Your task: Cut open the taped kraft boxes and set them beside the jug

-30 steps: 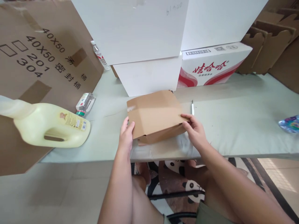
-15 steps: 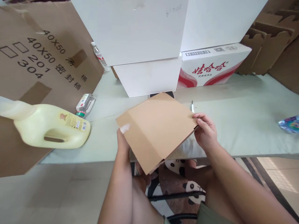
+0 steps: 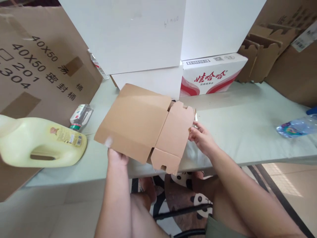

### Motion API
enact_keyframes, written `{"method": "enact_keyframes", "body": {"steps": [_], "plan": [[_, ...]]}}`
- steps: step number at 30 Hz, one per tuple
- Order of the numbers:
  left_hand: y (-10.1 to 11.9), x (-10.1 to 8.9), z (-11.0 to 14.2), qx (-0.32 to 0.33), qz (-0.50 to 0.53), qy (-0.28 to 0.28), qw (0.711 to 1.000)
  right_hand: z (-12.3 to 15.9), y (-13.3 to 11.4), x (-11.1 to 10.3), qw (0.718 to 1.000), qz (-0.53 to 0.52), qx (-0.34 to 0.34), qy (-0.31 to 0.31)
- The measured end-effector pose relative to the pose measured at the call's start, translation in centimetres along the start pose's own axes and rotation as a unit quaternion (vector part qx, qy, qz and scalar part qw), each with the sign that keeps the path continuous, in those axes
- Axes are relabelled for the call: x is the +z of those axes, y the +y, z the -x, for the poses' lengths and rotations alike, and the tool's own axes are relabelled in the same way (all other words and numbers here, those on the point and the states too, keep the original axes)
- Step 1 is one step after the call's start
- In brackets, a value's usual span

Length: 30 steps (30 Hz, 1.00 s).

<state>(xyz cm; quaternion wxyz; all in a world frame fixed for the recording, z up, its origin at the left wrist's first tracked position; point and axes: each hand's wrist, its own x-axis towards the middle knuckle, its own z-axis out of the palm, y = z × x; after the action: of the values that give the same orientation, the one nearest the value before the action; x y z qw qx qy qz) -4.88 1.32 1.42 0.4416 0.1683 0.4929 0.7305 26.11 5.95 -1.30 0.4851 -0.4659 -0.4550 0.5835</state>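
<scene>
White boxes [image 3: 128,36] rise behind a carton [image 3: 135,122], apparently mid-unfolding; left grip [image 3: 117,158] clasps, right grip [image 3: 202,137] pinches its edges; unfolding further would need steadiness.

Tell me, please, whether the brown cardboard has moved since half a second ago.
Yes, the brown cardboard has moved left, judged against the yellow jug: its left corner now shows much closer to the jug than before.

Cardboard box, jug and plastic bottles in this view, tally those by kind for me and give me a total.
Held cardboard box: 1
Pale yellow jug: 1
Clear bottles: 3 (green-capped bottle, back-left bottle, right-side bottle)
Total: 5

Blue item at the right edge is uncounted; I can't tell what it is.
</scene>
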Motion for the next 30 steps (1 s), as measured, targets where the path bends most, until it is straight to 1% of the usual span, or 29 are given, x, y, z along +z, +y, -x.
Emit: {"method": "enact_keyframes", "body": {"steps": [1, 2, 3, 6, 8, 10, 12, 13, 15, 16, 18, 20, 22, 23, 24, 26, 27, 28, 30], "plan": [[-0.1, 0.2, 0.0, -0.001, -0.001, 0.007, 1.000, 0.2, -0.1, 0.1, 0.999, -0.017, 0.025, -0.032], [-0.2, 0.3, 0.1, -0.002, -0.008, 0.011, 1.000, 0.5, -0.2, 0.2, 0.998, -0.023, 0.038, -0.051], [-0.3, 0.5, 0.2, -0.002, -0.019, 0.008, 1.000, 0.7, -0.3, 0.3, 0.997, -0.029, 0.045, -0.056], [-0.7, 0.6, 0.5, 0.004, -0.055, -0.026, 0.998, 1.4, -0.7, 0.4, 0.996, -0.060, 0.057, -0.022], [-0.8, 0.3, 0.8, -0.004, -0.071, -0.055, 0.996, 1.7, -0.9, 0.4, 0.995, -0.074, 0.061, 0.005], [-0.6, -0.1, 1.1, -0.026, -0.087, -0.102, 0.991, 2.0, -1.2, 0.2, 0.996, -0.072, 0.055, 0.025], [-0.1, -0.4, 1.4, -0.054, -0.118, -0.179, 0.975, 2.4, -1.7, -0.3, 0.995, -0.072, 0.050, 0.044], [0.2, -0.5, 1.7, -0.069, -0.140, -0.223, 0.962, 2.8, -2.0, -0.7, 0.995, -0.070, 0.046, 0.056], [0.8, -0.6, 2.0, -0.096, -0.188, -0.297, 0.931, 3.7, -2.9, -2.3, 0.994, -0.055, 0.028, 0.088], [1.0, -0.6, 2.1, -0.106, -0.210, -0.320, 0.918, 4.4, -3.5, -3.4, 0.993, -0.043, 0.009, 0.112], [1.4, -0.5, 2.2, -0.115, -0.241, -0.335, 0.903, 5.9, -5.2, -6.3, 0.984, -0.005, -0.045, 0.172], [1.4, -0.4, 2.2, -0.110, -0.255, -0.331, 0.902, 7.6, -7.4, -10.0, 0.969, 0.054, -0.085, 0.228], [1.3, -0.1, 2.1, -0.103, -0.260, -0.325, 0.903, 9.4, -9.9, -13.8, 0.941, 0.168, -0.078, 0.282], [1.2, 0.0, 2.1, -0.102, -0.262, -0.324, 0.903, 10.2, -11.2, -15.6, 0.908, 0.244, -0.078, 0.331], [1.1, 0.2, 2.0, -0.101, -0.264, -0.322, 0.904, 10.9, -12.5, -17.2, 0.867, 0.311, -0.067, 0.383], [0.9, 0.5, 2.0, -0.102, -0.269, -0.319, 0.903, 11.5, -15.0, -19.9, 0.786, 0.399, -0.048, 0.469], [0.7, 0.7, 2.1, -0.103, -0.272, -0.318, 0.902, 11.4, -16.2, -20.9, 0.754, 0.430, -0.050, 0.493], [0.6, 0.9, 2.1, -0.105, -0.274, -0.318, 0.901, 10.9, -17.3, -21.8, 0.728, 0.458, -0.061, 0.507], [0.2, 1.2, 2.1, -0.110, -0.280, -0.319, 0.899, 9.0, -19.5, -22.9, 0.685, 0.511, -0.088, 0.513]]}}
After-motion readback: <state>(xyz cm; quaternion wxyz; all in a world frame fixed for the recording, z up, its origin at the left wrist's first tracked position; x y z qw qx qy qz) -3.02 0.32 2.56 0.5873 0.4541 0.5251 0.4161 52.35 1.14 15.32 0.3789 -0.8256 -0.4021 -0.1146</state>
